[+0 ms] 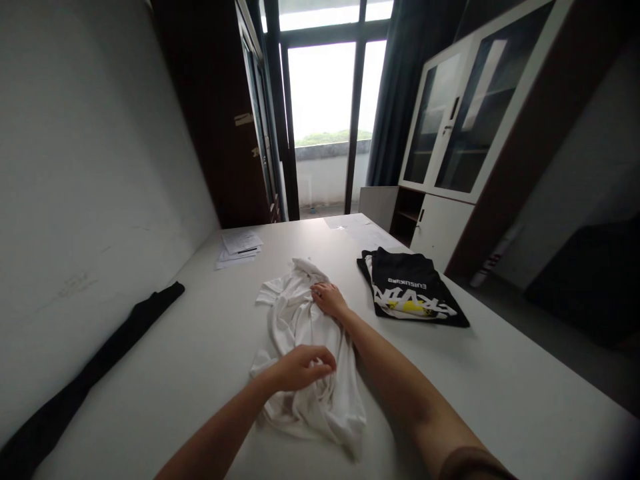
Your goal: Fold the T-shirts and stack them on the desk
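"White crumpled cloth garment [300, 320]: where does it lie, and what's left of it?"

"Bunched on the white smooth-topped table [200, 387], under both hands. To its left, a long black strip [110, 353], seemingly cloth, runs beside the grey wall [90, 200]. Off its far left end sits a loose pile of white paper sheets [235, 252]."

"And the bare left hand [303, 368]?"

"Over the garment's near half, fingers loosely curled. I can't tell whether they pinch fabric. The bare right hand [329, 299] lies on its far half, fingers slightly bent; whether they grip, I can't tell either."

"Right of it?"

"Stacked folded black clothing [413, 288] with white and yellow print, apart from the garment."

"What could go wrong?"

"I'd say uneven pressure from the right hand during a tug by the left could twist the cloth and set creases. A wide rightward sweep could knock the stack askew."
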`<state>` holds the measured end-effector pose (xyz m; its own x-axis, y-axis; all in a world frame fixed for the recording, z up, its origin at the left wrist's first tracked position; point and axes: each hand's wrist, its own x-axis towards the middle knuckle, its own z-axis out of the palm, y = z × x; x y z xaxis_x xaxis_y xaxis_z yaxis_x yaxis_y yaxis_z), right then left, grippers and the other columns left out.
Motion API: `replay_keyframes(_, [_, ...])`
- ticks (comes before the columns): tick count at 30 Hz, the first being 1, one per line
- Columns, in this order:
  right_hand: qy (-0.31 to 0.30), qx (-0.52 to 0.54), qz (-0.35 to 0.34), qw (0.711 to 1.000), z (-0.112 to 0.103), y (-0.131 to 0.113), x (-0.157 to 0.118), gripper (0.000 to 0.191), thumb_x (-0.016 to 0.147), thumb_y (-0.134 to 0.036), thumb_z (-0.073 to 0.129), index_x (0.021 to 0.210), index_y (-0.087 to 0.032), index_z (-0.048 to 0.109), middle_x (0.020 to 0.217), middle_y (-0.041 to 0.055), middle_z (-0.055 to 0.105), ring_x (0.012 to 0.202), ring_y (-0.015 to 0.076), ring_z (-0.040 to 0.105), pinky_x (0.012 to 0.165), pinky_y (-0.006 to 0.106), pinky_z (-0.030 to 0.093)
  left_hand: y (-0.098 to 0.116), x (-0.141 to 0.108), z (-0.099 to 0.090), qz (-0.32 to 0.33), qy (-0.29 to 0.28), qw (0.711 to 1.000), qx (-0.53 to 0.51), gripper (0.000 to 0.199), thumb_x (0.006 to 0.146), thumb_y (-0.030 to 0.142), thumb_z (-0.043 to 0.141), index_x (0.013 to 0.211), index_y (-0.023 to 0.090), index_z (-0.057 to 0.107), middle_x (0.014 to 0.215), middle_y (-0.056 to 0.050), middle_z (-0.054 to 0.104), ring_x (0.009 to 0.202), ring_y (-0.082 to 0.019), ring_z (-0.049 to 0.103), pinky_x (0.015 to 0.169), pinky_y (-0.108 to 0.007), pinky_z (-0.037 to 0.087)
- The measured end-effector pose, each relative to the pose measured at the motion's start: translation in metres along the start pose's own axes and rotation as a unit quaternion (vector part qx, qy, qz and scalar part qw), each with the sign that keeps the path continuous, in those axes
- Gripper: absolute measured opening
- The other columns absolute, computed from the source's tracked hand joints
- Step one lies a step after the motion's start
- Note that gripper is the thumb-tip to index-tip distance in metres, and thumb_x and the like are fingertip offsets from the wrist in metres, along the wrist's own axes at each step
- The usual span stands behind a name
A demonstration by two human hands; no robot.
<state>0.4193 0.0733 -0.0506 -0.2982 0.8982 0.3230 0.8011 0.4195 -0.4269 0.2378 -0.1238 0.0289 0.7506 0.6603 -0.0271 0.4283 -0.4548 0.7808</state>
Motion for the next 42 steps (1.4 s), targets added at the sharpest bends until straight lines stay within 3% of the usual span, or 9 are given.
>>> replay_keyframes(7, [0.012, 0.001, 0.004, 1.0, 0.001, -0.002, 0.001, 0.03, 0.1, -0.035, 0.053, 0.123, -0.028, 0.071, 0.129, 0.005, 0.069, 0.123, 0.0222, 0.059, 0.113, 0.037, 0.03, -0.049, 0.008, 0.012, 0.025, 0.127, 0.974, 0.188, 0.033, 0.088, 0.028, 0.069, 0.121, 0.028, 0.067, 0.15, -0.008, 0.053, 0.143, -0.028, 0.042, 0.122, -0.049, 0.028])
replay_keyframes(14, [0.005, -0.028, 0.01, 1.0, -0.006, -0.009, 0.002, 0.025, 0.099, -0.034, 0.053, 0.106, -0.026, 0.075, 0.115, 0.006, 0.073, 0.111, 0.0224, 0.062, 0.098, 0.032, 0.038, -0.109, 0.008, -0.012, -0.109, 0.215, 0.939, 0.243, 0.055, 0.097, 0.04, 0.053, 0.149, 0.022, 0.05, 0.16, -0.013, 0.042, 0.15, -0.031, 0.033, 0.123, -0.052, 0.026])
replay_keyframes(17, [-0.014, -0.04, 0.003, 0.999, -0.008, -0.017, 0.001, 0.027, 0.1, -0.034, 0.051, 0.093, -0.024, 0.075, 0.107, 0.0059, 0.073, 0.106, 0.0216, 0.062, 0.093, 0.031, 0.038, -0.107, 0.004, -0.013, -0.178, 0.219, 0.914, 0.292, 0.064, 0.098, 0.047, 0.049, 0.155, 0.018, 0.041, 0.16, -0.017, 0.04, 0.15, -0.033, 0.032, 0.122, -0.051, 0.026])
replay_keyframes(22, [0.018, -0.05, -0.01, 0.999, -0.008, -0.025, -0.001, 0.026, 0.102, -0.035, 0.049, 0.101, -0.024, 0.073, 0.112, 0.0066, 0.071, 0.112, 0.0221, 0.058, 0.099, 0.033, 0.036, -0.069, 0.001, -0.001, -0.24, 0.229, 0.87, 0.364, 0.055, 0.095, 0.051, 0.053, 0.143, 0.024, 0.056, 0.143, -0.017, 0.055, 0.135, -0.036, 0.047, 0.113, -0.051, 0.036])
replay_keyframes(27, [0.112, -0.051, 0.101, 0.987, -0.008, -0.01, 0.007, 0.036, 0.102, -0.038, 0.05, 0.131, -0.023, 0.064, 0.144, 0.0123, 0.055, 0.131, 0.0279, 0.047, 0.104, 0.037, 0.035, -0.055, -0.01, -0.013, -0.212, 0.17, 0.927, 0.259, 0.049, 0.091, 0.049, 0.058, 0.135, 0.028, 0.061, 0.121, -0.012, 0.064, 0.111, -0.03, 0.061, 0.095, -0.04, 0.047])
replay_keyframes(30, [0.083, -0.037, 0.143, 0.986, -0.006, -0.002, 0.011, 0.051, 0.099, -0.039, 0.054, 0.146, -0.019, 0.051, 0.136, 0.015, 0.061, 0.123, 0.0278, 0.053, 0.101, 0.036, 0.038, -0.074, -0.012, -0.04, -0.192, 0.079, 0.974, 0.094, 0.043, 0.092, 0.053, 0.053, 0.117, 0.023, 0.069, 0.101, -0.007, 0.068, 0.09, -0.023, 0.063, 0.081, -0.032, 0.048])
replay_keyframes(32, [0.042, -0.036, 0.124, 0.991, -0.004, -0.002, 0.012, 0.045, 0.098, -0.039, 0.055, 0.139, -0.019, 0.056, 0.123, 0.0131, 0.067, 0.116, 0.0259, 0.057, 0.097, 0.033, 0.039, -0.092, -0.005, -0.061, -0.211, 0.072, 0.975, 0.016, 0.045, 0.095, 0.055, 0.046, 0.102, 0.018, 0.07, 0.086, -0.003, 0.067, 0.077, -0.019, 0.061, 0.072, -0.029, 0.046])
replay_keyframes(38, [-0.017, -0.009, 0.085, 0.996, 0.0, -0.018, 0.013, 0.02, 0.094, -0.04, 0.057, 0.096, -0.023, 0.068, 0.094, 0.0071, 0.072, 0.085, 0.0199, 0.062, 0.073, 0.027, 0.037, -0.143, 0.047, -0.096, -0.242, 0.338, 0.884, 0.212, 0.024, 0.093, 0.033, 0.053, 0.093, 0.017, 0.07, 0.099, -0.009, 0.069, 0.1, -0.023, 0.061, 0.093, -0.033, 0.044])
replay_keyframes(42, [0.053, 0.126, 0.092, 0.986, 0.003, -0.014, 0.016, 0.012, 0.084, -0.031, 0.058, 0.076, -0.022, 0.061, 0.074, 0.0004, 0.063, 0.07, 0.0155, 0.053, 0.066, 0.025, 0.034, -0.17, 0.074, -0.098, -0.237, 0.343, 0.866, 0.276, 0.03, 0.092, 0.031, 0.056, 0.116, 0.019, 0.07, 0.123, -0.012, 0.068, 0.119, -0.026, 0.058, 0.107, -0.036, 0.039])
